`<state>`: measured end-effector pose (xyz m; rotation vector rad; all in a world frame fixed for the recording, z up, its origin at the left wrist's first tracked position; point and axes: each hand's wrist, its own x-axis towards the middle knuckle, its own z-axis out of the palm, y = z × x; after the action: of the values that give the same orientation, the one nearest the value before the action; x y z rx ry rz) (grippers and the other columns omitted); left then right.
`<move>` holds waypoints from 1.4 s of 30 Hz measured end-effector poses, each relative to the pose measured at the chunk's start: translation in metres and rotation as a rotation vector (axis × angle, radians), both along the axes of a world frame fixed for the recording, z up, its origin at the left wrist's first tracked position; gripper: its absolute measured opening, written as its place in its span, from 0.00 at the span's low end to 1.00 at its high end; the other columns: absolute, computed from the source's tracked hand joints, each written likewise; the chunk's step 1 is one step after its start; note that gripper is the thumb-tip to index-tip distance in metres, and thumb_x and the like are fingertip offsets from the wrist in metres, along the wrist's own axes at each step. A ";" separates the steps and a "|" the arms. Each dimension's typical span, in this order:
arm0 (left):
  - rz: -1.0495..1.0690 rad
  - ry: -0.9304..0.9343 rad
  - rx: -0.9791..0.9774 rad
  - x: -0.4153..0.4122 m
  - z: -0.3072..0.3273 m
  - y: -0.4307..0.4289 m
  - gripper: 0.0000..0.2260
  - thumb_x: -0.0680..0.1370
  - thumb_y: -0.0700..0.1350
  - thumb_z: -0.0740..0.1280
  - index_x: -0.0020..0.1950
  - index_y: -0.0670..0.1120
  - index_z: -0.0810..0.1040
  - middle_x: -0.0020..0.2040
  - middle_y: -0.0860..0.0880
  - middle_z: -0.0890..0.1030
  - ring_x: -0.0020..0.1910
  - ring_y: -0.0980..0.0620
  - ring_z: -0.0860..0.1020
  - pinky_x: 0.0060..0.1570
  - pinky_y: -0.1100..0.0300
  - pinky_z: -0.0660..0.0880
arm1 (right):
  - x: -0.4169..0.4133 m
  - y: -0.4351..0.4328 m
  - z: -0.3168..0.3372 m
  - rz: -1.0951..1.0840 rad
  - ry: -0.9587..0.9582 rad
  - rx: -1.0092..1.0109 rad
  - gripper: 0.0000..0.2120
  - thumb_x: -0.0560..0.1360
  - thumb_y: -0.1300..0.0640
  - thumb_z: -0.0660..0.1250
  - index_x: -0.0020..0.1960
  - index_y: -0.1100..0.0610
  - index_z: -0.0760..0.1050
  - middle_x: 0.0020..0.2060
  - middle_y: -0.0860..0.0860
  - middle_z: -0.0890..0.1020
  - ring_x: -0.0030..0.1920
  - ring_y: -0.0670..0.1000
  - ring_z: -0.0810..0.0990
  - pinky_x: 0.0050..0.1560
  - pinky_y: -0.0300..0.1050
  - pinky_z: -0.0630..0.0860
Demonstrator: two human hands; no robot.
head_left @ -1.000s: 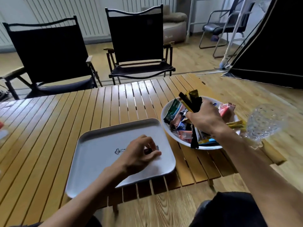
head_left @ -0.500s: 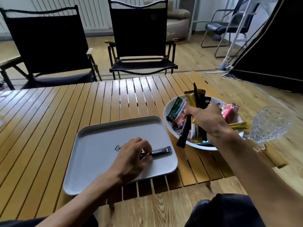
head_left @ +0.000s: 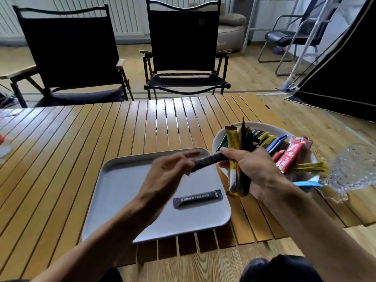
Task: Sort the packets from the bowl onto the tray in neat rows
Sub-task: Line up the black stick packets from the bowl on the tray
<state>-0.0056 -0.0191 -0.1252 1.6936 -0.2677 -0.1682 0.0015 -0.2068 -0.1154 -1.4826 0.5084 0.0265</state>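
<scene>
Right hand (head_left: 256, 171) fingers curl round upright bunch of yellow and black stick packets (head_left: 233, 139) at white round bowl's (head_left: 264, 126) 9 o'clock rim. Left hand (head_left: 168, 176), blurred, pinches black stick packet (head_left: 207, 161) reaching to right hand. Dark grey stick packet (head_left: 197, 198) lies flat at grey rectangular tray's (head_left: 126, 180) 4 o'clock.

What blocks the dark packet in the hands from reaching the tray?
Nothing visible. The dark packet, held between the left hand and right hand, hangs over the tray, which holds only one laid packet near its front edge.
</scene>
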 end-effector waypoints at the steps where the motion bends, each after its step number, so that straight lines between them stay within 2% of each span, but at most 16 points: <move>1: 0.016 0.011 -0.075 0.005 0.006 0.002 0.12 0.75 0.42 0.63 0.40 0.34 0.79 0.54 0.54 0.83 0.54 0.60 0.78 0.53 0.61 0.69 | -0.001 0.001 0.000 0.023 0.011 -0.005 0.08 0.74 0.57 0.72 0.50 0.61 0.81 0.40 0.54 0.87 0.43 0.51 0.86 0.58 0.60 0.78; 2: 0.027 0.014 -0.158 0.010 0.012 0.006 0.12 0.73 0.42 0.61 0.38 0.37 0.80 0.54 0.51 0.84 0.57 0.58 0.78 0.57 0.60 0.69 | 0.000 0.002 0.000 0.032 0.017 -0.008 0.08 0.75 0.57 0.72 0.50 0.61 0.81 0.42 0.54 0.87 0.44 0.51 0.86 0.57 0.60 0.78; 4: 0.052 -0.016 -0.262 0.017 0.023 0.015 0.12 0.70 0.43 0.61 0.33 0.45 0.82 0.45 0.45 0.85 0.53 0.52 0.81 0.57 0.59 0.73 | 0.001 -0.001 0.003 0.013 0.021 -0.006 0.09 0.75 0.57 0.72 0.51 0.61 0.81 0.44 0.54 0.87 0.44 0.52 0.86 0.55 0.60 0.79; 5: 0.057 -0.052 -0.238 0.018 0.025 0.018 0.12 0.71 0.45 0.61 0.32 0.46 0.82 0.40 0.45 0.84 0.49 0.51 0.82 0.54 0.60 0.76 | 0.002 -0.005 0.005 -0.004 0.016 -0.001 0.09 0.74 0.57 0.72 0.52 0.61 0.81 0.43 0.54 0.87 0.44 0.51 0.86 0.53 0.58 0.80; 7: 0.065 -0.148 0.012 0.022 0.016 0.014 0.15 0.75 0.51 0.61 0.36 0.42 0.79 0.34 0.46 0.80 0.40 0.52 0.80 0.44 0.62 0.76 | 0.003 -0.013 0.009 -0.026 -0.005 -0.007 0.09 0.75 0.58 0.71 0.53 0.60 0.81 0.42 0.53 0.87 0.41 0.50 0.86 0.44 0.51 0.81; 9: 0.021 -0.228 0.358 0.028 -0.004 -0.001 0.15 0.80 0.49 0.59 0.41 0.41 0.77 0.37 0.48 0.79 0.38 0.54 0.77 0.41 0.58 0.74 | 0.003 -0.018 0.012 -0.032 -0.014 -0.015 0.08 0.75 0.58 0.71 0.53 0.60 0.80 0.41 0.52 0.87 0.40 0.48 0.86 0.41 0.48 0.80; 11: -0.050 -0.296 0.583 0.032 -0.024 -0.018 0.09 0.81 0.45 0.59 0.44 0.44 0.75 0.45 0.47 0.80 0.44 0.51 0.77 0.46 0.53 0.74 | 0.002 -0.021 0.012 -0.035 -0.011 -0.007 0.08 0.75 0.58 0.71 0.53 0.61 0.80 0.40 0.53 0.87 0.39 0.48 0.86 0.40 0.48 0.80; 14: -0.164 -0.298 0.671 0.034 -0.041 -0.032 0.03 0.79 0.40 0.61 0.50 0.46 0.73 0.52 0.48 0.78 0.50 0.50 0.75 0.53 0.53 0.74 | 0.002 -0.022 0.011 -0.028 -0.012 -0.009 0.08 0.75 0.59 0.71 0.52 0.63 0.80 0.39 0.54 0.87 0.38 0.49 0.86 0.40 0.46 0.80; 17: -0.151 -0.361 0.733 0.033 -0.050 -0.026 0.05 0.77 0.42 0.64 0.52 0.48 0.72 0.56 0.49 0.76 0.55 0.50 0.73 0.54 0.57 0.71 | 0.002 -0.026 0.011 -0.029 -0.015 -0.022 0.07 0.75 0.59 0.71 0.50 0.62 0.81 0.39 0.55 0.87 0.39 0.50 0.86 0.44 0.49 0.80; 20: -0.065 -0.473 0.739 0.026 -0.058 -0.011 0.09 0.78 0.43 0.64 0.57 0.51 0.73 0.58 0.52 0.76 0.58 0.53 0.72 0.58 0.57 0.70 | 0.002 -0.030 0.011 -0.031 -0.018 -0.028 0.07 0.75 0.58 0.71 0.49 0.62 0.81 0.39 0.56 0.86 0.40 0.52 0.86 0.43 0.49 0.80; 25: -0.142 -0.668 0.778 0.005 -0.074 -0.010 0.11 0.77 0.45 0.65 0.58 0.51 0.79 0.56 0.54 0.79 0.54 0.55 0.75 0.54 0.65 0.70 | -0.004 -0.024 0.015 0.004 0.002 0.013 0.09 0.74 0.57 0.72 0.49 0.62 0.81 0.34 0.55 0.82 0.33 0.51 0.81 0.37 0.47 0.78; 30: -0.078 -0.695 0.743 0.005 -0.070 -0.010 0.10 0.77 0.45 0.67 0.57 0.51 0.81 0.56 0.54 0.81 0.55 0.57 0.77 0.54 0.63 0.73 | -0.011 -0.019 0.013 0.149 0.037 -0.161 0.09 0.75 0.55 0.71 0.47 0.62 0.79 0.36 0.56 0.81 0.37 0.53 0.81 0.39 0.48 0.79; 32: 0.019 -0.658 0.614 0.009 -0.047 -0.012 0.09 0.77 0.48 0.66 0.55 0.52 0.79 0.53 0.55 0.81 0.53 0.62 0.77 0.53 0.68 0.73 | -0.011 -0.017 0.013 0.196 -0.006 -0.331 0.08 0.75 0.54 0.71 0.47 0.59 0.78 0.39 0.57 0.82 0.40 0.53 0.82 0.39 0.46 0.78; 35: 0.103 -0.521 0.356 0.022 0.007 -0.024 0.05 0.76 0.49 0.66 0.52 0.52 0.76 0.45 0.60 0.78 0.47 0.66 0.77 0.44 0.73 0.74 | -0.010 -0.013 0.012 0.252 -0.099 -0.482 0.07 0.74 0.55 0.71 0.50 0.56 0.76 0.41 0.54 0.81 0.45 0.54 0.81 0.43 0.47 0.79; 39: 0.034 -0.584 0.408 0.028 0.045 -0.040 0.09 0.75 0.51 0.67 0.52 0.48 0.77 0.44 0.57 0.79 0.43 0.62 0.78 0.40 0.71 0.76 | -0.012 -0.007 0.008 0.301 -0.179 -0.602 0.10 0.74 0.57 0.71 0.51 0.54 0.71 0.37 0.47 0.75 0.43 0.51 0.78 0.40 0.39 0.73; 42: -0.009 -0.421 0.368 0.030 0.047 -0.046 0.06 0.75 0.46 0.69 0.50 0.47 0.77 0.43 0.52 0.82 0.41 0.59 0.81 0.42 0.66 0.79 | -0.011 -0.008 0.004 0.304 -0.213 -0.683 0.12 0.74 0.56 0.71 0.54 0.54 0.71 0.38 0.44 0.73 0.40 0.44 0.75 0.37 0.33 0.69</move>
<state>0.0241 -0.0652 -0.0784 2.0875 -0.5861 0.1461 -0.0099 -0.2145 -0.1117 -2.1926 0.1068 -0.0733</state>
